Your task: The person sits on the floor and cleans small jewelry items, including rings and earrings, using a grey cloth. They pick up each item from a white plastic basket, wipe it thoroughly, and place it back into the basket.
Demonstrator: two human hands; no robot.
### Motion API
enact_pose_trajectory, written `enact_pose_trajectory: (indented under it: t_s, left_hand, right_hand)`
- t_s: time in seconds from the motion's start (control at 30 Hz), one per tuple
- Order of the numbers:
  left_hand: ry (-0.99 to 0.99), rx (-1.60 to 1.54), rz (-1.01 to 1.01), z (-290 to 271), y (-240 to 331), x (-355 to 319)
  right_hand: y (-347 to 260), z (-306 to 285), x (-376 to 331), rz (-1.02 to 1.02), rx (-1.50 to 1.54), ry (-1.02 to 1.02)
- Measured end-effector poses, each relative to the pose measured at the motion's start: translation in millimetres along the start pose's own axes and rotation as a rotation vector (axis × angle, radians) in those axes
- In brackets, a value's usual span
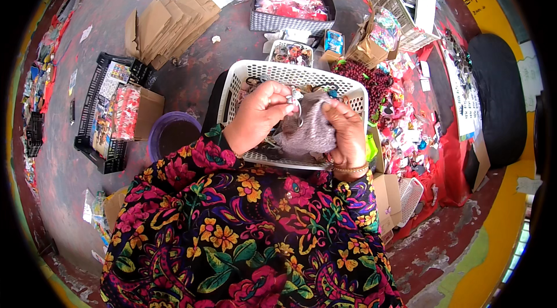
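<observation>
Above a white perforated plastic basket (pixel 355 80), both my hands are at work. My left hand (pixel 255 116) is closed, its thumb and fingertips pinching a thin pale loop (pixel 299 109) that looks like a hair tie, with something small and whitish at its top. My right hand (pixel 347 135) grips a fuzzy grey-brown fabric piece (pixel 307 128), thumb on its near face. The loop hangs against the left edge of this fabric; whether they are joined I cannot tell. Dark and coloured loops lie in the basket, mostly hidden by my hands and the fabric.
Beyond the basket stand a small white basket (pixel 292 44) of hair ties and a checked box (pixel 290 22) of pink packets. At left are a black crate (pixel 100 154), a purple tub (pixel 155 128) and flattened cardboard (pixel 174 23). Dark red beads (pixel 362 78) and loose trinkets spread at right.
</observation>
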State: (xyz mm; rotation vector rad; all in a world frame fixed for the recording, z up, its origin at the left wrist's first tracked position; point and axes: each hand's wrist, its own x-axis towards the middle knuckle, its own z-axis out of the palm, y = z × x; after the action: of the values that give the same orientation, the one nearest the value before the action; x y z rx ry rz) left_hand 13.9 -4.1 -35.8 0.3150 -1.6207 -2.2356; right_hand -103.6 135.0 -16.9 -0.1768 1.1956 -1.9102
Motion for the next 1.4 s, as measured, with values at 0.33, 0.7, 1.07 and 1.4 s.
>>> enact_pose_trajectory:
  t_s: [0.33,0.7,1.07,1.4]
  left_hand:
    - [-0.036,0.094,0.102,3.0,-0.2,0.9]
    - [-0.141,-0.046,-0.077,7.1,8.9,-2.6]
    - [-0.225,0.148,0.132,10.0,5.3,-7.9]
    - [-0.227,0.383,0.156,9.0,12.1,-9.8]
  right_hand:
    - [-9.3,16.0,-14.3,0.048,-0.123,0.045]
    - [8.9,13.0,-6.9,-0.039,-0.094,-0.103]
    - [6.5,9.8,-11.0,0.071,0.053,-0.038]
    - [4.5,12.8,-10.1,0.237,0.237,0.002]
